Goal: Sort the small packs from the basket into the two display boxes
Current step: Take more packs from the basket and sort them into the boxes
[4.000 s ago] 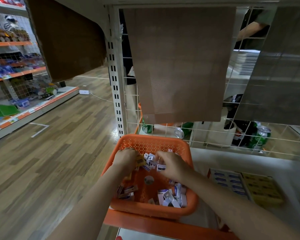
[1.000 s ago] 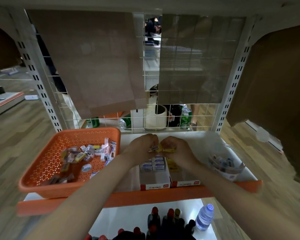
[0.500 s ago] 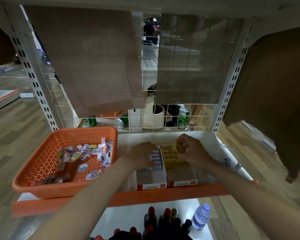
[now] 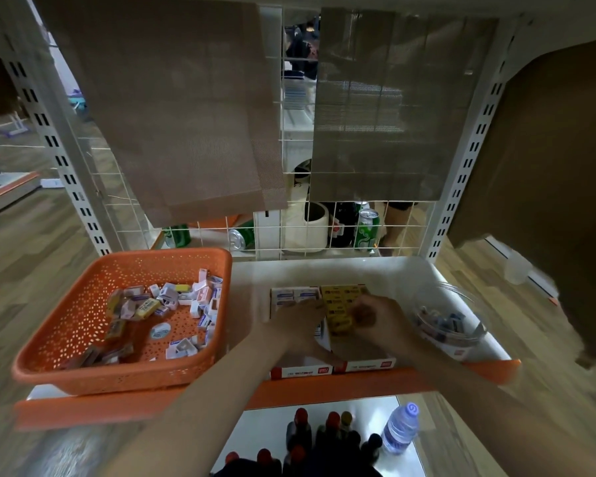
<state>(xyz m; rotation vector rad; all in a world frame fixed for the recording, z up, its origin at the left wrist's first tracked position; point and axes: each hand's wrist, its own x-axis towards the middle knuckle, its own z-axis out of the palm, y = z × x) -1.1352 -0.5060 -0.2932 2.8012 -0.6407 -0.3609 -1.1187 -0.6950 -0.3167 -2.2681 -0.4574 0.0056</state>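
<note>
An orange perforated basket (image 4: 124, 376) stands on the left of the shelf and holds several loose small packs (image 4: 172, 297), white-blue and yellow. Right of it, two display boxes stand side by side. The left box (image 4: 301, 371) holds white-blue packs (image 4: 289, 294), the right box (image 4: 369, 364) yellow packs (image 4: 341, 294). My left hand (image 4: 300, 325) lies over the white-blue row, its fingertips hidden under the hand. My right hand (image 4: 375, 318) has curled fingers pinching a yellow pack (image 4: 340, 326) at the near end of the yellow row.
A clear plastic bowl (image 4: 444, 325) with dark small items sits right of the boxes. A wire grid (image 4: 272, 235) closes the shelf's back, with cans (image 4: 367, 228) behind it. Below the orange shelf edge (image 4: 152, 404) stand dark bottles (image 4: 324, 432) and a water bottle (image 4: 399, 428).
Both hands left the basket with packs and moved right over the display boxes. In the last half second they sank lower, left onto the white-blue row, right onto the yellow row.
</note>
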